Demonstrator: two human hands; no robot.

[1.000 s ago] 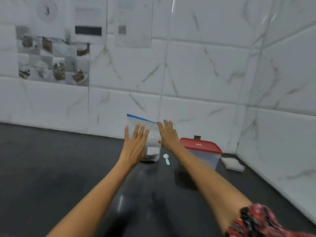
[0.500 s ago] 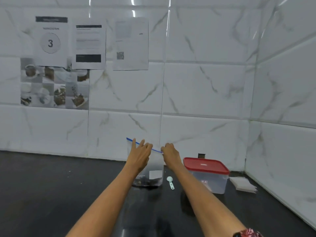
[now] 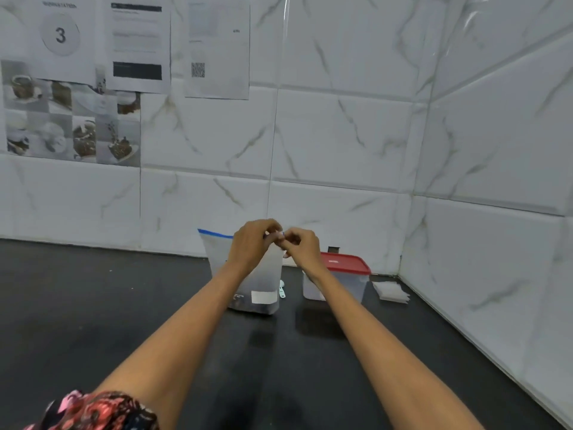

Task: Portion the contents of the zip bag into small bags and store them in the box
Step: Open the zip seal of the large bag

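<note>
A clear plastic zip bag with a blue seal strip (image 3: 248, 274) stands upright on the black countertop (image 3: 93, 305) close to the white marble-tiled wall (image 3: 341, 144), dark contents settled at its bottom. The left hand (image 3: 252, 246) and right hand (image 3: 302, 246) meet at the bag's top right corner, fingers curled and pinching the seal strip. Just right of the bag lies a small white scoop (image 3: 282, 290), then a clear plastic box with a red lid (image 3: 341, 274). Further right sits a stack of small clear bags (image 3: 390, 291). Printed paper sheets (image 3: 136, 41) hang on the wall.
</note>
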